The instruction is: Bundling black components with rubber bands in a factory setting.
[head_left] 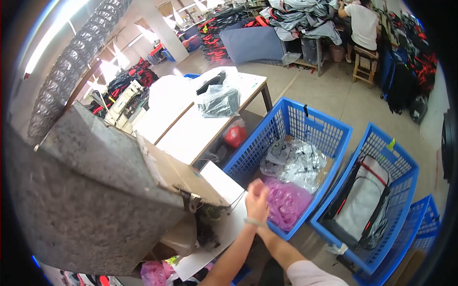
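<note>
My 2 hands (257, 202) are together, overlapping so closely that I cannot tell them apart or whether anything is pinched between them; a thin pale band (254, 221) circles a wrist. Just beside them lies the crumpled translucent pink plastic bagging (288, 202), in the near end of a deep blue latticed plastic basket (315, 125). I cannot tell whether my fingers touch it. Beyond it, in the same basket, is a heap of clear, silvery plastic bags (293, 162).

To my right, a 2nd blue latticed basket (412, 174) holds a grey-and-black fabric article with red trim (365, 195). Left of my hands is a flat white board (231, 233), next to a large dull grey metal housing (105, 195).

Farther forward, a white tabletop (186, 140) carries a dark item wrapped in clear plastic (219, 102). In the background, 1 person in a white top (363, 24) sits on a wooden stool (366, 69).
</note>
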